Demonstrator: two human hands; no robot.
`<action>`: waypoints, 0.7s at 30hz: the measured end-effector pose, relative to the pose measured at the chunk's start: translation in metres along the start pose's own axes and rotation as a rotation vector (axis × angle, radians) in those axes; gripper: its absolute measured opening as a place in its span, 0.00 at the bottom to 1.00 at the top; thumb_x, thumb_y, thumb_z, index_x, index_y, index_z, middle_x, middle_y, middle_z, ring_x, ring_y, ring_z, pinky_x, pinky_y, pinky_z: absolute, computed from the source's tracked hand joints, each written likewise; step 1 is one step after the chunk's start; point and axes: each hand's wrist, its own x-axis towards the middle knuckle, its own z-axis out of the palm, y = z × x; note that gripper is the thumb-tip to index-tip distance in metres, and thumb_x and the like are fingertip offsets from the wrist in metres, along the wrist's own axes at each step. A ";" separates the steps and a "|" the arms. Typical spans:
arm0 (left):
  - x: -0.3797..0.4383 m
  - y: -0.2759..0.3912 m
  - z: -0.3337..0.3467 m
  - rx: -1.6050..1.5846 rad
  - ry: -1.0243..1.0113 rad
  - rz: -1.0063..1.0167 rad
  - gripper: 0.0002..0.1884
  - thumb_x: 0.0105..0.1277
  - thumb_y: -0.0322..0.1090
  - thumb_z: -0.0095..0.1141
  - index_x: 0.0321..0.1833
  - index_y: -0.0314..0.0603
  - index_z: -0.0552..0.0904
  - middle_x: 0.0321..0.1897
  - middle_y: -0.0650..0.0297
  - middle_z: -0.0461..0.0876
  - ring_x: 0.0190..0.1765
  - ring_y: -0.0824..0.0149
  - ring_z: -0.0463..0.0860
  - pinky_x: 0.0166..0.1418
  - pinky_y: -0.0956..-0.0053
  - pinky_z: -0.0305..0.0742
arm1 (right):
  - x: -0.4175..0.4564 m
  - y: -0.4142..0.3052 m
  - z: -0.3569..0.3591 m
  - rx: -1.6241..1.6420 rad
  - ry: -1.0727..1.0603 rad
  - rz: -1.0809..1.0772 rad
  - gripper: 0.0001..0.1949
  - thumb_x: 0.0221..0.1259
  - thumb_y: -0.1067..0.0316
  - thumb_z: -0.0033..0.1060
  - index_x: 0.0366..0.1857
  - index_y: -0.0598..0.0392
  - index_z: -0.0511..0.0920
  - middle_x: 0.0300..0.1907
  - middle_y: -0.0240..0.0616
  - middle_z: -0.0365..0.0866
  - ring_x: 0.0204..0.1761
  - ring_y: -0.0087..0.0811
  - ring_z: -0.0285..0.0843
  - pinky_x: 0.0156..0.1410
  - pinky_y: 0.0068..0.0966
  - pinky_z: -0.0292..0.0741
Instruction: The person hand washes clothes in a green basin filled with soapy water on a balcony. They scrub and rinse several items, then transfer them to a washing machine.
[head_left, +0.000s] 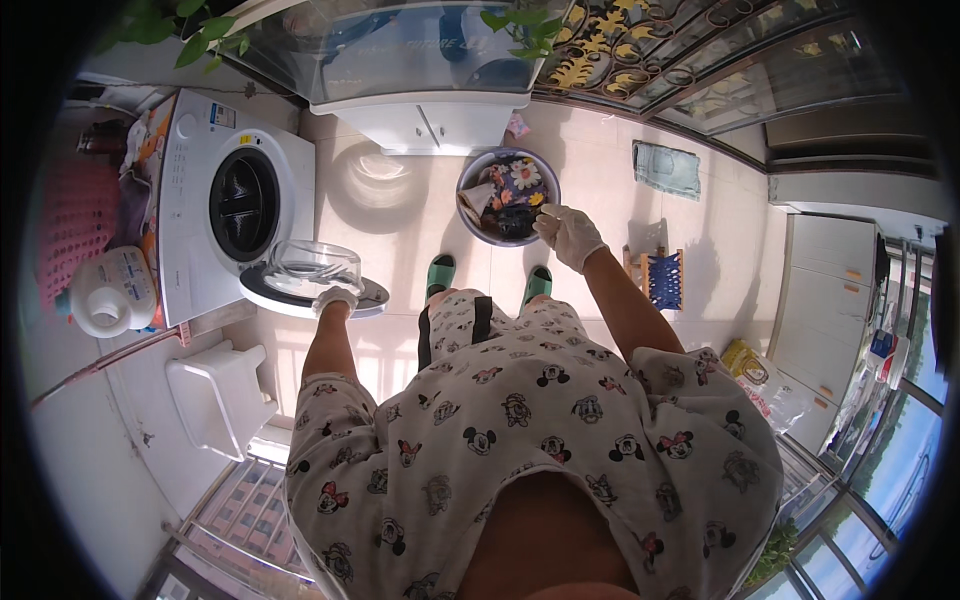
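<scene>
My left hand, in a pale glove, is at the near edge of the washing machine door and grips it, its fingers partly hidden by the glass. That door hangs wide open, its clear glass bowl facing up in the view. The drum of the white front-loading washing machine looks dark inside. My right hand, gloved too, is over the right rim of a round basin. Its fingers are curled beside a black garment; whether they pinch it is unclear. Flowered cloth lies in the basin.
A white cabinet stands behind the basin. To the right are a folded cloth and a small folding stool. A detergent jug and pink basket sit on the washer. A white plastic stool is at left.
</scene>
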 end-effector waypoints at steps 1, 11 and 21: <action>-0.012 0.019 0.004 0.000 -0.021 0.004 0.29 0.66 0.57 0.49 0.61 0.43 0.82 0.62 0.51 0.80 0.66 0.52 0.78 0.67 0.58 0.73 | 0.007 -0.001 -0.017 -0.018 0.018 0.001 0.12 0.66 0.63 0.62 0.46 0.55 0.74 0.41 0.40 0.78 0.41 0.34 0.80 0.48 0.30 0.81; 0.008 0.251 0.103 -0.243 0.397 0.478 0.09 0.63 0.34 0.51 0.40 0.39 0.83 0.40 0.53 0.83 0.45 0.55 0.83 0.51 0.64 0.78 | 0.193 0.025 -0.185 -0.409 0.221 0.174 0.17 0.69 0.56 0.58 0.55 0.48 0.70 0.48 0.43 0.76 0.44 0.39 0.79 0.45 0.28 0.80; 0.149 0.401 0.204 -1.464 -0.038 -0.055 0.32 0.63 0.44 0.51 0.70 0.35 0.70 0.62 0.44 0.78 0.66 0.48 0.76 0.68 0.66 0.70 | 0.457 0.096 -0.342 -1.020 0.343 -0.091 0.23 0.58 0.57 0.64 0.52 0.64 0.74 0.45 0.43 0.77 0.44 0.34 0.74 0.48 0.35 0.73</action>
